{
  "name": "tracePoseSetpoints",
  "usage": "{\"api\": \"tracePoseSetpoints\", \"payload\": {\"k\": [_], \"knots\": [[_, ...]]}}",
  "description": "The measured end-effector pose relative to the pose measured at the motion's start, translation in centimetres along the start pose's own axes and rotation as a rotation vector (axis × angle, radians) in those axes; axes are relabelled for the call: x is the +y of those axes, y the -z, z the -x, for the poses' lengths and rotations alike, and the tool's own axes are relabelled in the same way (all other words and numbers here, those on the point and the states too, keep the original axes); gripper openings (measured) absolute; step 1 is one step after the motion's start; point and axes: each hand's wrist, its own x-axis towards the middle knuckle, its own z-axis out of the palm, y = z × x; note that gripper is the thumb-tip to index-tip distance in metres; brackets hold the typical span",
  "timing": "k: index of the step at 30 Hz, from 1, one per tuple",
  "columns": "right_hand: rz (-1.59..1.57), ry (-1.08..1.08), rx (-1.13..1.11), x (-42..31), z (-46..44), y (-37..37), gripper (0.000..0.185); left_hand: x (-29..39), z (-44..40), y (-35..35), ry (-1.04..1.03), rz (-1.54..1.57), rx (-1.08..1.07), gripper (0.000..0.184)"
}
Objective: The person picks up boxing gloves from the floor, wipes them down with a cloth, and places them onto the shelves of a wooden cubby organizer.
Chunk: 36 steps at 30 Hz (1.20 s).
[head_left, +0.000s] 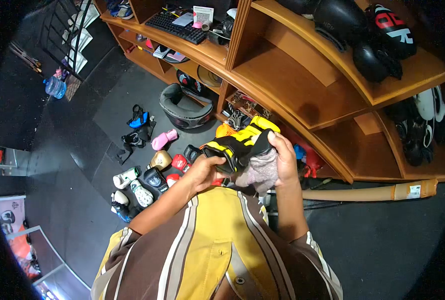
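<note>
A yellow and black padded glove (240,142) is held up in front of my chest. My left hand (206,172) grips its left end, the thumb lying over the black and yellow edge. My right hand (282,157) is closed around the glove's black cuff and a light greyish-pink cloth (261,170), which hangs against the palm. Some fingers of both hands are hidden behind what they hold. Just beyond the left hand, a red glove (181,163) and a black glove (155,179) lie on the floor.
A wooden shelf unit (292,95) curves across the top and right, with black gloves (377,62) on its upper shelf. A dark padded ring (185,112) stands on the floor. Several gloves lie at left. A long brown wrapped roll (372,194) lies at right.
</note>
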Motion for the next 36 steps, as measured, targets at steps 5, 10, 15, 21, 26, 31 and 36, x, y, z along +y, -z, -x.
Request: {"api": "tracePoseSetpoints", "payload": {"k": [5,10,15,21,26,31,36], "knots": [[0.177,0.047,-0.017,1.2,-0.2,-1.6,0.017,1.0,0.6,-0.7,-0.345,-0.699,0.098,0.059],[0.709,0.026,-0.240,3.2,-1.9,-2.2,0.017,2.0,1.2,-1.8,-0.571,-0.999,-0.025,0.064],[0.663,0.091,-0.273,2.1,-1.8,-2.6,0.023,2.6,0.7,-0.4,-0.506,-0.816,-0.007,0.058],[0.489,0.358,0.027,-4.4,-0.1,0.4,0.034,2.5,1.0,1.6,-0.405,-0.466,0.157,0.055],[0.696,0.692,-0.335,-5.4,0.9,-0.8,0.044,3.4,0.6,1.3,-0.377,-0.351,0.173,0.054],[1.562,0.768,-0.412,1.3,-3.2,-1.9,0.047,2.3,1.2,-0.9,-0.358,-0.273,0.030,0.048],[1.248,0.807,0.282,4.4,-9.2,3.9,0.032,3.3,2.1,-2.5,-0.543,-0.712,-0.001,0.051]]}}
